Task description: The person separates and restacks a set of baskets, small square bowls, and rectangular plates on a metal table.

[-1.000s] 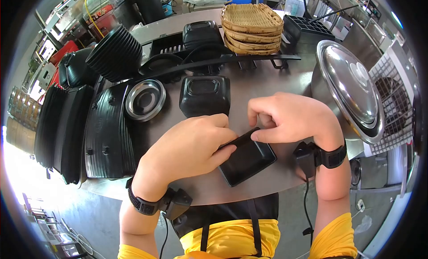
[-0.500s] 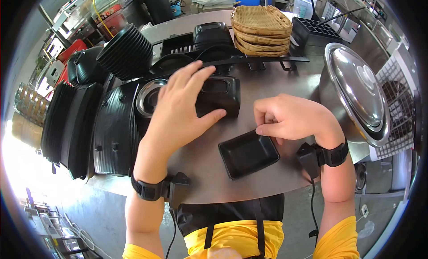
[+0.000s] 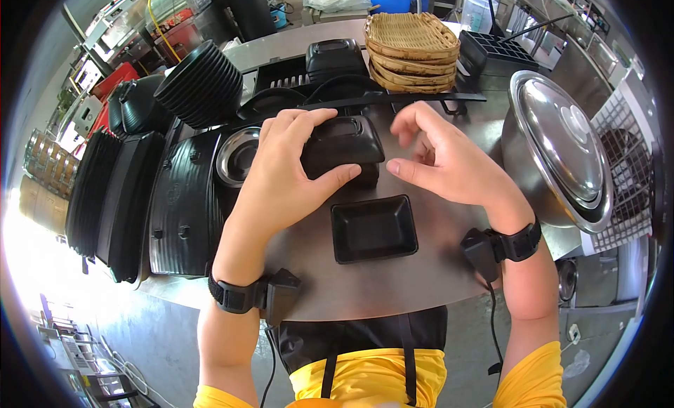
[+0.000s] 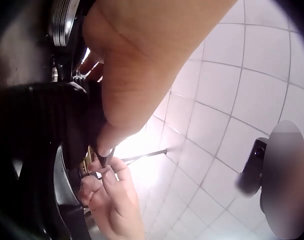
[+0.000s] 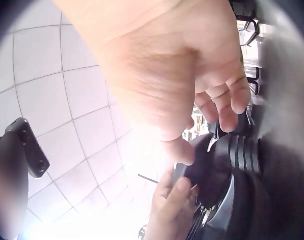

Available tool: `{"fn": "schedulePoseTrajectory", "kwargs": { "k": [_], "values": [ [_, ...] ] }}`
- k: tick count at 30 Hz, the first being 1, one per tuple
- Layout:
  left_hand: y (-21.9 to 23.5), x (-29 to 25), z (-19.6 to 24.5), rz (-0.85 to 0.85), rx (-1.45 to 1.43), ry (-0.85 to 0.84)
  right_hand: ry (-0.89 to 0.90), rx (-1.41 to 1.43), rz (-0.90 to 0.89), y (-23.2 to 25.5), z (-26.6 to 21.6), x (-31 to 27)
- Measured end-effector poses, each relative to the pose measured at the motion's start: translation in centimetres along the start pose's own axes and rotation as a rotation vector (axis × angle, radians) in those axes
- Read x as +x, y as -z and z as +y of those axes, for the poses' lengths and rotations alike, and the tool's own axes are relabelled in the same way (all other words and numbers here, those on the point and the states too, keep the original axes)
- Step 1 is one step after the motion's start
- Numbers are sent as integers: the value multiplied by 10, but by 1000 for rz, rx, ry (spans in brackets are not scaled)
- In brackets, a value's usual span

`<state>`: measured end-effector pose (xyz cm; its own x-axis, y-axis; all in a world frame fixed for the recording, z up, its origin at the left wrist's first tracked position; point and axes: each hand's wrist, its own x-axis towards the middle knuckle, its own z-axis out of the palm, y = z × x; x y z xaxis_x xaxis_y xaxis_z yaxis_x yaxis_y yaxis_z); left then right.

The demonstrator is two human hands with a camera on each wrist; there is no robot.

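Note:
My left hand (image 3: 281,152) grips a black rectangular dish (image 3: 344,148) that is upside down, thumb along the near edge and fingers over the far side. This dish sits raised and slightly askew over a stack of similar black dishes (image 3: 366,178), mostly hidden beneath it. To the right, my right hand (image 3: 456,159) hovers with thumb and fingers apart and nothing between them; the right wrist view shows its fingers (image 5: 227,112) loosely bent. Nearer me, another black dish (image 3: 374,229) lies right side up on the steel table (image 3: 316,288).
A round metal dish (image 3: 232,159) and black ribbed trays (image 3: 184,204) stand at left, with stacked black bowls (image 3: 200,85) behind. A black bar (image 3: 421,97) runs across the back before woven baskets (image 3: 413,50). A large lidded steel pot (image 3: 562,148) stands at right.
The upright dish was set down and straightened near me, and my right hand let go of it and moved up. My left hand moved to the stack and took hold of its top dish.

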<state>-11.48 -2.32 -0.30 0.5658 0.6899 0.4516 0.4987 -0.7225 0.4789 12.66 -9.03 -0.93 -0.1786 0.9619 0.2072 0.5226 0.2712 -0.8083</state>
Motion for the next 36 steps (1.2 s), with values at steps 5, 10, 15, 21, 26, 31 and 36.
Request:
{"fn": "schedulePoseTrajectory", "kwargs": {
  "k": [5, 10, 15, 21, 26, 31, 36],
  "values": [
    [8, 2, 7, 114, -209, -48, 157, 115, 117, -9, -4, 2],
    [18, -4, 20, -185, -430, -46, 266, 153, 34, -2, 1, 1],
    [3, -6, 23, -74, -441, -90, -156, 313, -225, 9, -23, -6],
    [3, -5, 18, -270, -338, -246, -382, 3, -576, 24, -40, -5],
    [1, -8, 14, -330, -204, -256, -154, -21, -502, 20, -24, -5],
    [3, -8, 17, -360, -121, -187, -94, -25, -445, 14, -15, -4],
    [1, -9, 17, -382, -80, -191, -58, -71, -421, 11, -14, -3]
  ]
}}
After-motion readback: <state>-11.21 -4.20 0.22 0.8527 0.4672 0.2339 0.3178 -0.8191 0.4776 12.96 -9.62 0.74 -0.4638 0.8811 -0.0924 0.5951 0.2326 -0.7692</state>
